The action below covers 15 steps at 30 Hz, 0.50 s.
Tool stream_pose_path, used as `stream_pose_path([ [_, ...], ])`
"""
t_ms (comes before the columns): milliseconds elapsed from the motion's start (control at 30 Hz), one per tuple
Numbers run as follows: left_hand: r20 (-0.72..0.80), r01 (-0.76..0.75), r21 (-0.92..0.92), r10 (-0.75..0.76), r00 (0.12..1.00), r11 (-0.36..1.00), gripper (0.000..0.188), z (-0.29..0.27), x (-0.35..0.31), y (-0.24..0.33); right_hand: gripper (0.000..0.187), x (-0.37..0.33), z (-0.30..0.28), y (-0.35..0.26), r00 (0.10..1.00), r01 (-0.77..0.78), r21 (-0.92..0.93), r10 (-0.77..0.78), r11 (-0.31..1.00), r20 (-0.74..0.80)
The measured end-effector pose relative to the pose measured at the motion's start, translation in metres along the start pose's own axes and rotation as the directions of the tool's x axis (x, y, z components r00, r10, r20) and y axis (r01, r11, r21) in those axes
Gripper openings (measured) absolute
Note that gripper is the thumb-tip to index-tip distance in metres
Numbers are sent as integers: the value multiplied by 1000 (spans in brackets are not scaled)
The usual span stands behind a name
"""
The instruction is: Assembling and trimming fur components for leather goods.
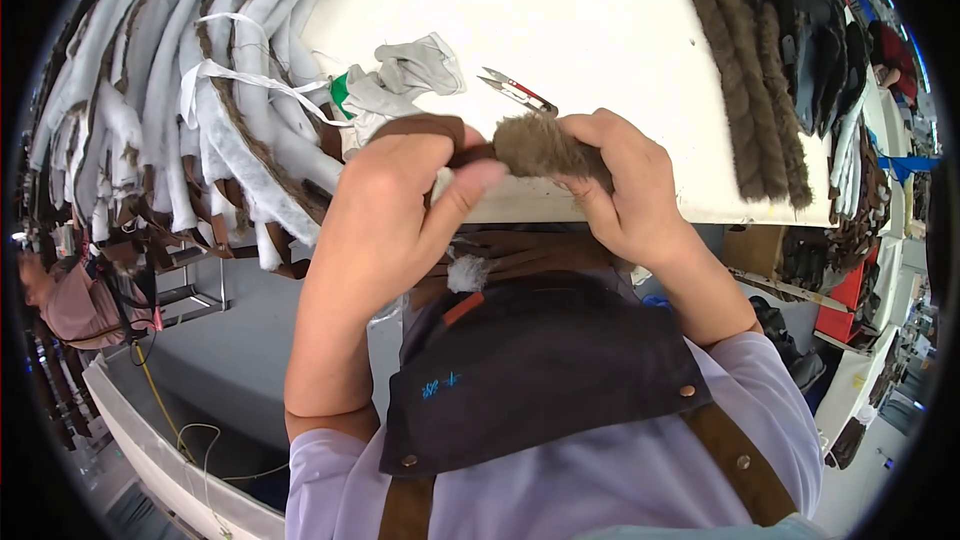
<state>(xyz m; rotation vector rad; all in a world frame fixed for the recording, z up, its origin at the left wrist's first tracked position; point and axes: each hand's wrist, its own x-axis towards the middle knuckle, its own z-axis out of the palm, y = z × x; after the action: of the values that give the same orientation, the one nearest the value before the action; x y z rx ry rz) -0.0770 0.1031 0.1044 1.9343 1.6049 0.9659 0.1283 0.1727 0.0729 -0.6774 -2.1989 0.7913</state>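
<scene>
Just above the table's near edge, my right hand (632, 180) is closed round a brown fur strip (540, 146), with thumb and fingers on either side of it. A flat brown fabric band (420, 126) runs from the left end of the fur to my left hand (395, 190). My left fingers are curled round that band, and the thumb points toward the fur. How band and fur are joined is hidden. Just beyond the fur lies a pair of thread snips (518, 90) with red on the handle. Crumpled light grey cloth (415, 70) lies beyond my left hand.
Bundled white-backed fur strips (230, 90) with white ties fill the table's left side. Several brown fur strips (745, 80) lie at the right, beside dark pieces (815, 40). The white table (580, 10) ends near my apron (540, 370). Another person (85, 300) is at far left.
</scene>
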Motion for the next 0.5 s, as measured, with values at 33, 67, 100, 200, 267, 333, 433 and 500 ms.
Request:
stream_pose_path([
  [33,62,-6,23,4,998,1000,18,-2,2,0,36,-2,-2,0,1000,16,-110,-13,994,27],
  [67,33,28,-25,-27,999,999,20,1,1,0,37,-4,-5,-2,998,38,-218,-27,975,51],
  [100,3,29,-8,-29,1000,1000,18,2,3,-2,41,-2,-8,-6,997,41,-246,-23,968,79],
  [200,-173,-145,131,167,971,981,12,15,6,-24,40,0,6,2,997,-50,-92,55,994,50],
  [267,-212,-193,252,248,945,948,13,20,8,-27,44,4,8,1,946,-249,-9,245,969,211],
  [333,-190,-256,288,317,929,923,17,25,7,-23,42,8,5,0,897,-317,131,252,940,364],
  [433,-216,-300,300,371,903,905,24,34,8,-16,34,10,11,5,864,-432,405,241,806,443],
  [500,-168,-319,271,371,913,908,34,31,10,-10,30,9,18,12,851,-503,602,234,620,470],
])
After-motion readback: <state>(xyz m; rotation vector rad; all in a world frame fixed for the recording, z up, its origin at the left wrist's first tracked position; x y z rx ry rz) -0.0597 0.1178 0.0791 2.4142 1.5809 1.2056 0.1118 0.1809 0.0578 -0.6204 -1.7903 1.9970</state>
